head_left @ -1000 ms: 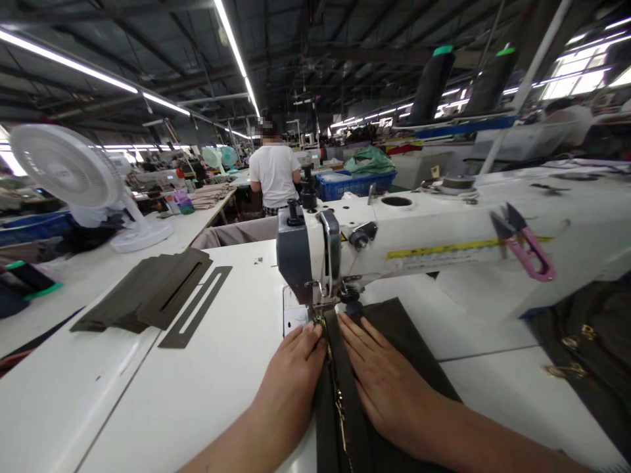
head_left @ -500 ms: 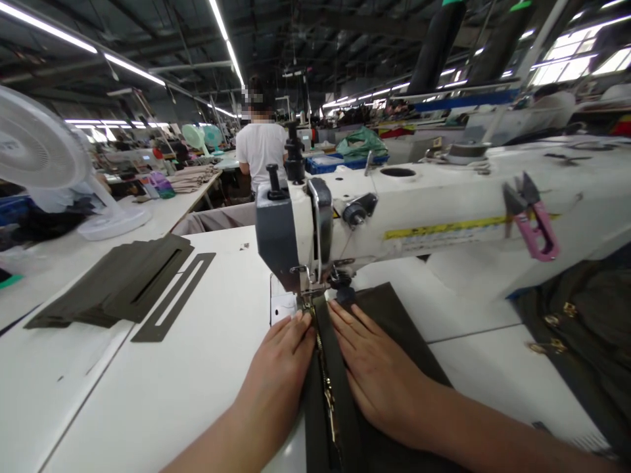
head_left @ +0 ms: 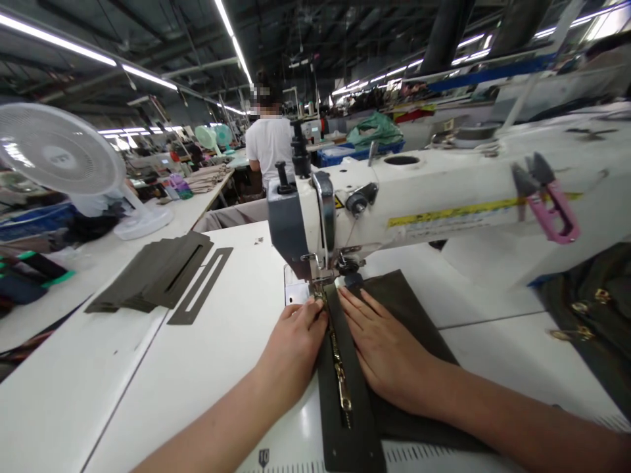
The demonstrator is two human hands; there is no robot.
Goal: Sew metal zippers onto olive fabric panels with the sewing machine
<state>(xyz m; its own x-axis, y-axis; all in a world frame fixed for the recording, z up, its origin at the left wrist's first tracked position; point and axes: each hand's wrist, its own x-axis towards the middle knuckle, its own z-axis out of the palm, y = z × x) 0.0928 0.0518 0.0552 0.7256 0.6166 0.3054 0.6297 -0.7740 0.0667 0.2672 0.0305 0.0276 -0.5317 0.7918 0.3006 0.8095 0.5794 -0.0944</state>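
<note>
A dark olive fabric panel [head_left: 328, 420] with a long slot runs under the head of a sewing machine [head_left: 288, 226]. A gold metal zipper [head_left: 336, 355] lies in the slot, its pull towards me. My left hand [head_left: 296, 341] bends its fingers over the panel's left edge beside the zipper, close to the presser foot [head_left: 320, 286]; its thumb is hidden. Flat on the cloth right of the zipper rests my right hand [head_left: 389, 341], fingers stretched towards the machine. A wider dark olive cloth [head_left: 394, 295] spreads beneath that hand.
Left on the white table [head_left: 221, 368] are a stack of olive pieces [head_left: 148, 269] and a slotted frame piece [head_left: 200, 289]. A white fan [head_left: 59, 151] stands farther left. Pink-handled snips [head_left: 555, 207] hang on the machine arm. Dark cloth with gold hardware [head_left: 591, 322] lies right. A person [head_left: 269, 144] stands ahead.
The panel and zipper have moved forward under the machine, so the zipper pull and the panel's near end now show. My left fingers are more bent. The view has shifted slightly left.
</note>
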